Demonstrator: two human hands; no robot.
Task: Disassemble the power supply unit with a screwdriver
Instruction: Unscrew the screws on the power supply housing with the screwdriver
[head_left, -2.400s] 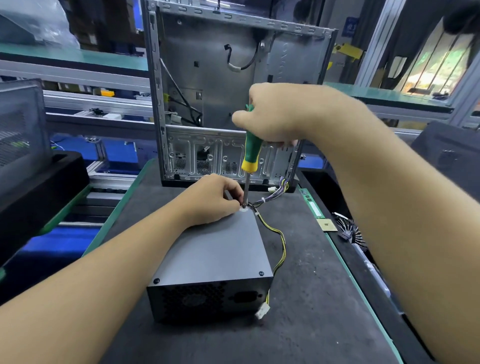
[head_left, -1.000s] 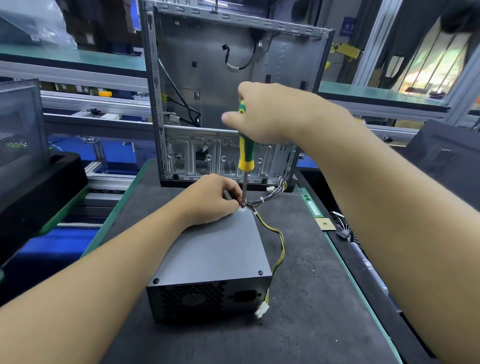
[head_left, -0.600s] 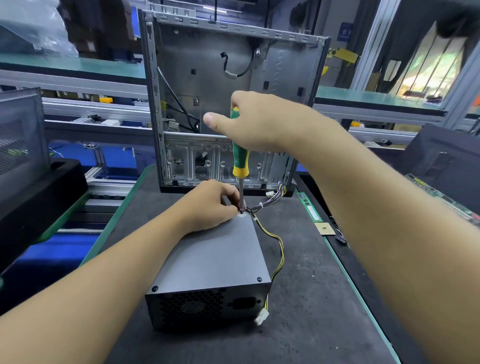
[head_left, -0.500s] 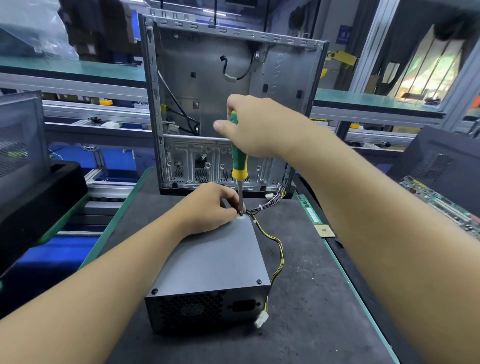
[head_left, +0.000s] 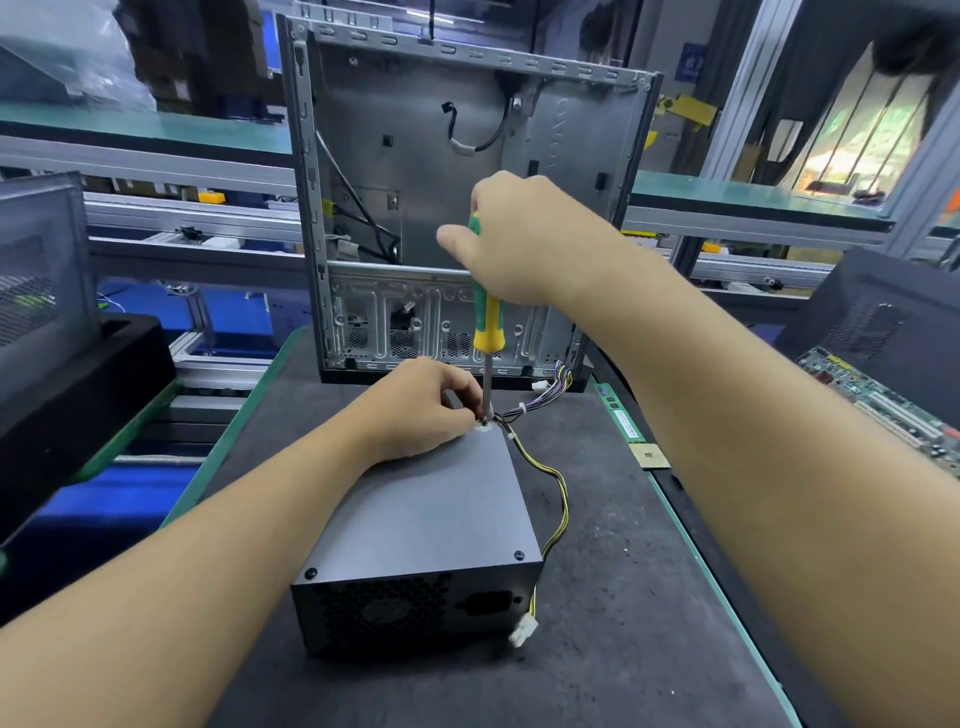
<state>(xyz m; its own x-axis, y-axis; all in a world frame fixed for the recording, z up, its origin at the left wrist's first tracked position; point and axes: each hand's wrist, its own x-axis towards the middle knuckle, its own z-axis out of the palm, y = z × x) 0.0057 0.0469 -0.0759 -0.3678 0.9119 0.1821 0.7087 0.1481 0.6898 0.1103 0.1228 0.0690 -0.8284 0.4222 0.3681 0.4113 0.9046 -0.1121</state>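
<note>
Embossed letters run sideways down the inner panel of the open computer case (head_left: 563, 130) at the far end of the table (head_left: 597, 623). An "O", a "V" and an "O" can be made out, and the rest is too faint to read. A small blue sign (head_left: 691, 61) high at the far right carries white characters too blurred to read. The green memory stick (head_left: 621, 422) at the table's right edge bears a pale label with print too small to read.
</note>
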